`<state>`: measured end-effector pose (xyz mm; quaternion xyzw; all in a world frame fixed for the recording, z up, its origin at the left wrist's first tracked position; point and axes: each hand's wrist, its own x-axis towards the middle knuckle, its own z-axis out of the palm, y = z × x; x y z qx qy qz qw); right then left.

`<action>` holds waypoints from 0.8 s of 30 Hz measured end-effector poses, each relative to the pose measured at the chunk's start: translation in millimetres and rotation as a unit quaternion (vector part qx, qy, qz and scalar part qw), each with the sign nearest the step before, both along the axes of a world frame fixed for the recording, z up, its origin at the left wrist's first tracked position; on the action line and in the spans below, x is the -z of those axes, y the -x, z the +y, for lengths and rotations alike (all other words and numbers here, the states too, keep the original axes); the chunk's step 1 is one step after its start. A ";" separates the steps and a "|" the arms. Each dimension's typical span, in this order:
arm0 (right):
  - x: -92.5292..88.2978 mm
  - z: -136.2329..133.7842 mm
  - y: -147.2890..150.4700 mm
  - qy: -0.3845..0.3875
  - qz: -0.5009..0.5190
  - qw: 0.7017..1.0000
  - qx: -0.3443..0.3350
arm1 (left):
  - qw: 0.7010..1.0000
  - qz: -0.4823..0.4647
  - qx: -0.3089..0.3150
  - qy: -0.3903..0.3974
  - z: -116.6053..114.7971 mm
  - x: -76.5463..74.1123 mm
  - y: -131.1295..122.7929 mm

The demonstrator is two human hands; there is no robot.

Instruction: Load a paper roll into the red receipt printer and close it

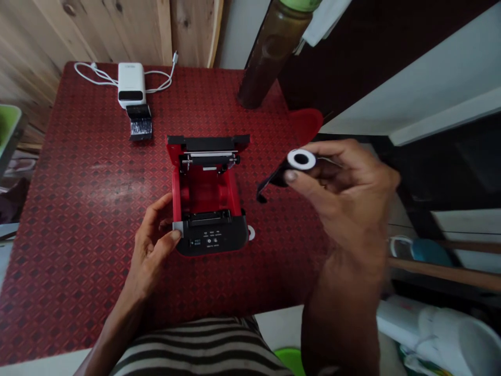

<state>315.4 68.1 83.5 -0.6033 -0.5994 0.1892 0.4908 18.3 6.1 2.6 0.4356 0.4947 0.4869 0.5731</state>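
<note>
A red and black printer (217, 234) lies on the red patterned table with its lid raised and its red inner bay exposed. My left hand (151, 245) grips its left front corner, the thumb on a grey tab and the fingers against the side. To the right of the printer, my right hand (344, 188) holds a small roll (301, 159) above the table between thumb and fingers. The roll has a white core ring, and a dark loose strip hangs from it toward the printer. A white ring-shaped piece (251, 233) shows partly beside the printer's right front corner.
At the table's (90, 209) back left lies a white device (131, 83) with a white cable and a black strip (140, 122). A tall brown bottle (270, 52) with a green lid stands at the back right, near a red round object (309, 124).
</note>
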 end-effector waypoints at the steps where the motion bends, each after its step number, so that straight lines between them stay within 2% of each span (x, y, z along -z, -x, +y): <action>1: 10.4 5.8 -6.3 -0.010 0.031 0.999 0.022 | 1.000 0.000 -0.001 -0.002 0.1 0.9 0.1; 3: 33.3 17.1 -12.9 -0.024 0.068 0.996 0.057 | 1.000 0.002 -0.001 -0.003 0.2 1.8 0.4; 6: 64.4 26.5 -9.0 0.014 0.072 0.994 0.086 | 1.000 0.003 0.000 -0.007 -0.1 1.5 1.0; 10: 90.2 27.0 9.3 0.091 0.058 0.993 0.049 | 1.000 0.008 -0.006 -0.006 -0.2 1.0 1.1; 14: 101.2 27.7 20.7 0.179 0.033 0.983 -0.021 | 1.000 0.003 -0.003 0.001 0.1 0.2 0.4; 24: 103.7 22.4 21.1 0.183 0.041 0.981 -0.060 | 1.000 0.006 -0.007 0.008 0.0 0.5 0.2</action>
